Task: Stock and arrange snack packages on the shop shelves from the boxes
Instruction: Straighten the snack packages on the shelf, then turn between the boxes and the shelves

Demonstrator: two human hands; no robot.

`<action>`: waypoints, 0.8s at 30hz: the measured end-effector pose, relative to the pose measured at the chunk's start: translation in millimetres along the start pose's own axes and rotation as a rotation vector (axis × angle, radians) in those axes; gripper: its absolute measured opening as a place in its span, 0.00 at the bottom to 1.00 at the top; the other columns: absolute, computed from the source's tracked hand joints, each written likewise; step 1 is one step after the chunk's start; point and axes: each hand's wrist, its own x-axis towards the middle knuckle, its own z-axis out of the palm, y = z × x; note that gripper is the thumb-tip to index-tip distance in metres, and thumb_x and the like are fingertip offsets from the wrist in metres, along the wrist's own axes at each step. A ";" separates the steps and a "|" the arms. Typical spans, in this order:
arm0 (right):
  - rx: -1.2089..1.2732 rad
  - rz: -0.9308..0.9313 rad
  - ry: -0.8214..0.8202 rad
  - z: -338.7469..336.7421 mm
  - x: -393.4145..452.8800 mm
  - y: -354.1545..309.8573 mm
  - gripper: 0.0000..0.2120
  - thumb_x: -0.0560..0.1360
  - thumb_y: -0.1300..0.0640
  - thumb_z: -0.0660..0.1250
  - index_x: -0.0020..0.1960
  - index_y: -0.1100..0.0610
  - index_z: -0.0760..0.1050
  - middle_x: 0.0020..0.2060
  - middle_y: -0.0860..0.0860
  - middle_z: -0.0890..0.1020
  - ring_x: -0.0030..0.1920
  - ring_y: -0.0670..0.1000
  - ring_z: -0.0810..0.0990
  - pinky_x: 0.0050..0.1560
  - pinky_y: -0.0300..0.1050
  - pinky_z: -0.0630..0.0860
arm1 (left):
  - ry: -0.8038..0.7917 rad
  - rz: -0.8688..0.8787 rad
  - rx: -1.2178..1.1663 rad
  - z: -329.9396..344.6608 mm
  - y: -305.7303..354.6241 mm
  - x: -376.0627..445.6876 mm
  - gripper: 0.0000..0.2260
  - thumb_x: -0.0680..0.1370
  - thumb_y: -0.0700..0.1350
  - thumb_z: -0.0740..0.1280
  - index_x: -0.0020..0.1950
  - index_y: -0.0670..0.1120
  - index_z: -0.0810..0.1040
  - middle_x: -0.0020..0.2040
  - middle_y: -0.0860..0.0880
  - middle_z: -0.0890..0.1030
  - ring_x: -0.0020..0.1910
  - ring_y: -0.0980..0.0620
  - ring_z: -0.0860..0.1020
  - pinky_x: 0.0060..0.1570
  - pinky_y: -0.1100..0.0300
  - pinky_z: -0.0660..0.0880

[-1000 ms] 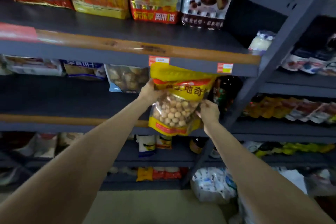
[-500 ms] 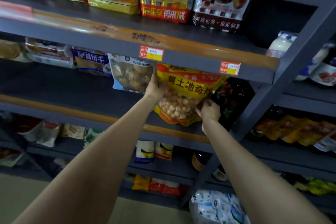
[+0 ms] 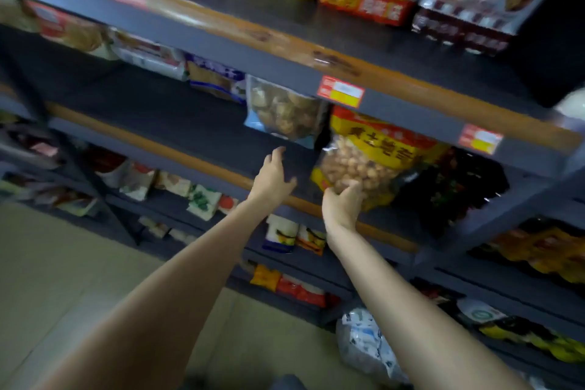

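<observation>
The yellow snack bag (image 3: 376,161) with a clear window of round pale balls stands upright on the middle shelf (image 3: 177,123), close to the shelf's front edge and toward its right end, its top tucked under the shelf above. The right hand (image 3: 343,203) grips the bag's lower left corner, fingers curled up against the clear window. The left hand (image 3: 274,176) hovers free over the shelf's front edge, just left of the bag, fingers spread and relaxed, holding nothing. Just behind and left of the yellow bag, a clear bag of brown pieces (image 3: 285,111) stands further back on the same shelf. A dark package (image 3: 456,187) sits immediately right of the yellow bag. A red-and-yellow price tag (image 3: 341,91) is stuck on the front lip of the shelf above.
</observation>
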 end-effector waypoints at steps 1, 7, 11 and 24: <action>-0.037 -0.055 -0.079 16.5 -10.5 -12.2 0.13 0.78 0.63 0.60 0.62 0.60 0.67 0.64 0.58 0.70 0.61 0.57 0.72 0.56 0.47 0.71 | 0.022 0.002 0.057 -20.7 -11.8 -9.4 0.28 0.77 0.40 0.65 0.74 0.44 0.56 0.69 0.43 0.65 0.62 0.43 0.73 0.58 0.47 0.73; -0.448 -0.406 -0.960 159.8 -108.2 -105.9 0.07 0.77 0.64 0.59 0.50 0.59 0.74 0.44 0.55 0.78 0.37 0.51 0.77 0.38 0.42 0.74 | -0.040 -0.354 0.352 -206.3 -122.0 -70.2 0.21 0.78 0.41 0.63 0.70 0.40 0.65 0.64 0.40 0.73 0.63 0.42 0.72 0.60 0.54 0.68; -0.810 -0.710 -1.322 268.5 -201.7 -155.0 0.11 0.77 0.62 0.58 0.55 0.61 0.77 0.50 0.58 0.81 0.46 0.54 0.78 0.43 0.45 0.75 | -0.150 -0.634 0.534 -343.2 -209.8 -162.3 0.15 0.79 0.44 0.61 0.65 0.41 0.73 0.63 0.43 0.76 0.61 0.45 0.74 0.57 0.58 0.69; -0.827 -1.327 -1.601 579.2 -546.3 -309.9 0.12 0.79 0.57 0.58 0.60 0.56 0.75 0.56 0.53 0.78 0.54 0.51 0.75 0.48 0.39 0.69 | 0.685 -1.049 0.267 -687.2 -399.9 -386.5 0.14 0.78 0.44 0.62 0.63 0.43 0.70 0.59 0.43 0.78 0.55 0.45 0.77 0.51 0.54 0.74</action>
